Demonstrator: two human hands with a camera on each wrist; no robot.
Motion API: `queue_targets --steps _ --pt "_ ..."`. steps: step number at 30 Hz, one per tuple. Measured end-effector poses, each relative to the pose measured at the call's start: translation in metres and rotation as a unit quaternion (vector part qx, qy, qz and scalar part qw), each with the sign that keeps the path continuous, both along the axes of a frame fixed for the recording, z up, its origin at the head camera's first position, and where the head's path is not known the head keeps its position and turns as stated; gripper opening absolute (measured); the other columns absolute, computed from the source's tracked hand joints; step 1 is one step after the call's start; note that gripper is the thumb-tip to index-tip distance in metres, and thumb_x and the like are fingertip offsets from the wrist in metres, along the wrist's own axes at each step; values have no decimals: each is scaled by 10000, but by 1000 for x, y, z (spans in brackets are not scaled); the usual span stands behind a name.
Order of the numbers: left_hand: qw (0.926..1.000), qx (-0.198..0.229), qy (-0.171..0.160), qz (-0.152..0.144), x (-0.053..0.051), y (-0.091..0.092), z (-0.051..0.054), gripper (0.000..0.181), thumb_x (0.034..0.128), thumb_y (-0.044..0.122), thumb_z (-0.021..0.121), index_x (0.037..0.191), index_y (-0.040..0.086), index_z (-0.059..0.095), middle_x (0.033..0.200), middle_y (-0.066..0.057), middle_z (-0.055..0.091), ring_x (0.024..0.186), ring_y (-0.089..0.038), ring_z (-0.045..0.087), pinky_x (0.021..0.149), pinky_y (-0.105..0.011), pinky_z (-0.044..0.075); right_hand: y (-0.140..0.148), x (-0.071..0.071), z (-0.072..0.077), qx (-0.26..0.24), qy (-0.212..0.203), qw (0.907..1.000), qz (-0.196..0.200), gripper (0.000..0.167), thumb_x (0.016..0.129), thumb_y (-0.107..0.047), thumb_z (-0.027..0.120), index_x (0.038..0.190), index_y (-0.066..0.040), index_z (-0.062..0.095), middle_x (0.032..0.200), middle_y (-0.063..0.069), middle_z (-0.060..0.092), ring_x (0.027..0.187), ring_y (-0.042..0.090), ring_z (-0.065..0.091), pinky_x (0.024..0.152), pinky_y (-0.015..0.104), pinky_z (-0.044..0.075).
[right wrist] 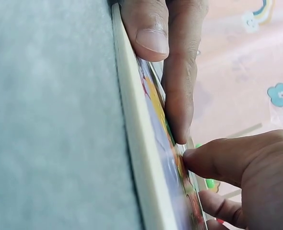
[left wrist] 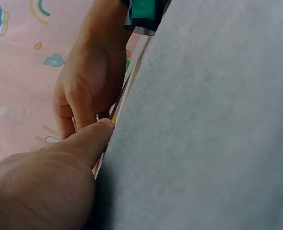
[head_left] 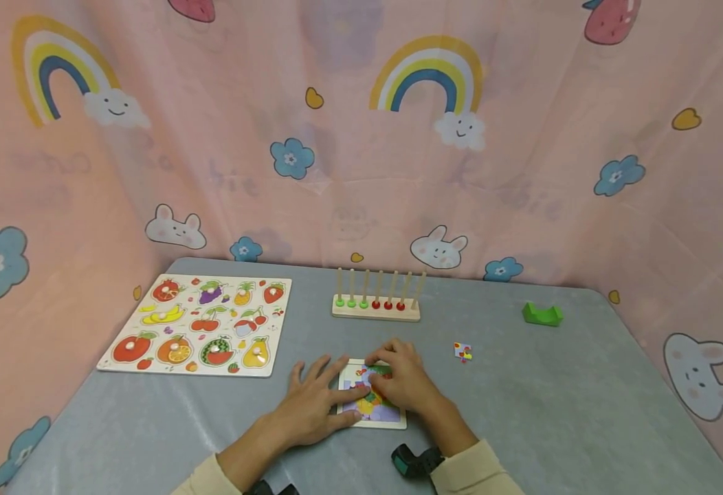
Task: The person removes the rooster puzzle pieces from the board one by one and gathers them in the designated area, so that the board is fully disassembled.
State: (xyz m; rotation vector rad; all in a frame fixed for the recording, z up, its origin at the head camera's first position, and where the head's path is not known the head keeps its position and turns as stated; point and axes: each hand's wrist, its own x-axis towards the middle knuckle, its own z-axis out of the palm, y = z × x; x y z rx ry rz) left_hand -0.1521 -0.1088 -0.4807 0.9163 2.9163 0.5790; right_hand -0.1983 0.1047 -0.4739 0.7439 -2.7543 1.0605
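Note:
A small jigsaw puzzle in a pale tray (head_left: 379,424) lies flat at the front middle of the table, its colourful picture partly covered by both hands. My left hand (head_left: 309,407) lies at its left side with fingers spread, index finger and thumb reaching over the picture. My right hand (head_left: 403,379) bends over the upper part; its thumb (right wrist: 211,157) touches the picture and its curled fingers reach the far side. Whether a piece is between them is hidden. A loose puzzle piece (head_left: 462,352) lies to the right of the tray.
At the left lies a fruit puzzle board (head_left: 194,372). Behind the tray stands a wooden peg stand (head_left: 376,313) with green and red beads. A green curved block (head_left: 543,315) sits far right. A patterned pink curtain (head_left: 349,206) borders the grey table (head_left: 553,412).

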Motion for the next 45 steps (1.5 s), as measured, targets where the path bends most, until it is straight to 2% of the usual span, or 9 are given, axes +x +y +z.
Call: queue_targets --steps 11,19,27,36,40,45 --pt "10000 -32 52 27 0 0 0 459 929 620 462 1344 445 555 1550 -90 277 1381 -400 222 969 -720 120 -3 1 3 248 -37 9997 -67 119 798 -96 723 893 -166 707 993 -20 530 928 221 439 819 466 341" --pt "9999 -56 98 -2 0 0 0 465 931 627 449 1348 448 548 1550 -90 275 1381 -408 217 963 -726 126 -4 2 6 422 -11 9991 -35 127 810 -104 725 914 -171 700 1010 -19 510 943 231 437 830 471 341" --pt "9999 -48 103 5 0 0 0 457 931 618 460 1347 450 549 1549 -94 277 1380 -408 220 960 -726 132 -3 2 2 157 -35 9999 -27 253 797 45 617 884 -183 680 963 -66 475 903 189 406 832 466 313" --pt "9999 -74 84 12 0 0 1 448 932 599 485 1345 441 555 1549 -94 277 1381 -402 218 967 -720 127 1 1 0 -91 375 9988 287 258 766 76 615 906 -126 692 928 -47 601 864 164 436 813 463 326" --pt "10000 -62 63 6 0 0 2 447 932 595 489 1344 437 558 1548 -93 279 1381 -404 218 967 -721 125 4 1 2 -144 248 9986 441 249 754 14 671 970 -102 710 953 -44 606 888 153 432 845 469 321" --pt "9999 -75 63 -20 0 0 2 448 935 594 484 1348 435 555 1547 -92 278 1380 -404 220 965 -722 129 6 1 3 37 145 9982 574 268 755 -48 710 1018 -96 722 972 -42 584 909 152 421 829 450 326"
